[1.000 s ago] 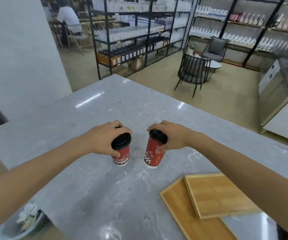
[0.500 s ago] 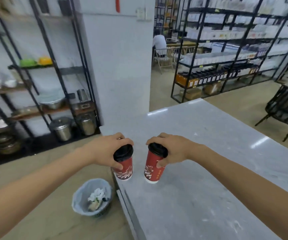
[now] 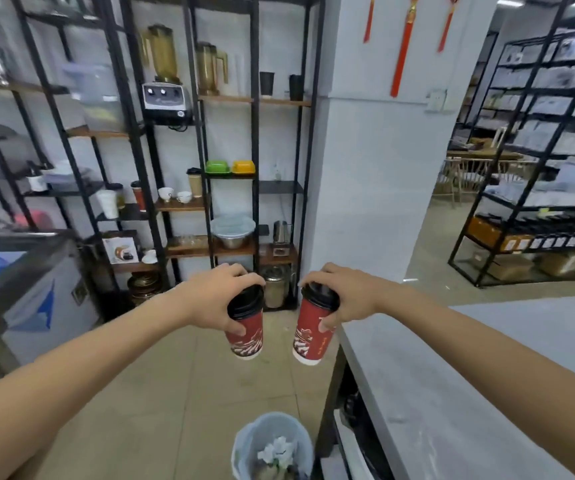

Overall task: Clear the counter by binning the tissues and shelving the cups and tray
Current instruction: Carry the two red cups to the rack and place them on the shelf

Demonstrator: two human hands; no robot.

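Red paper, black plastic lids: we carry two takeaway cups, one per hand, held in the air over the floor and clear of the counter. Our left hand (image 3: pixel 217 299) curls over the left cup (image 3: pixel 246 323), fingers draped across the lid and the thumb pressed against the sleeve below it. Our right hand (image 3: pixel 343 297) does the same on the right cup (image 3: pixel 313 327), which tilts a little, its base swung toward the other cup. The two cups hang near each other but apart.

Below and between our hands sits the pale blue waste bin (image 3: pixel 244 441), with crumpled white tissues (image 3: pixel 277 452) already inside, so that part looks done. The grey stone counter (image 3: pixel 452 393) runs off beneath our right forearm. Ahead of both hands stands the black metal shelving (image 3: pixel 254 188), where other paper cups rest on the wooden boards. The tray is not in view.

We judge the grip to be the weak point. Both holds sit high, mostly on the lids, and a snap-on lid can pop free, dropping the cup. The tilted right cup could leak at its lid if liquid remains. Reaching between the shelf uprights, we could also knock the crockery already standing there.
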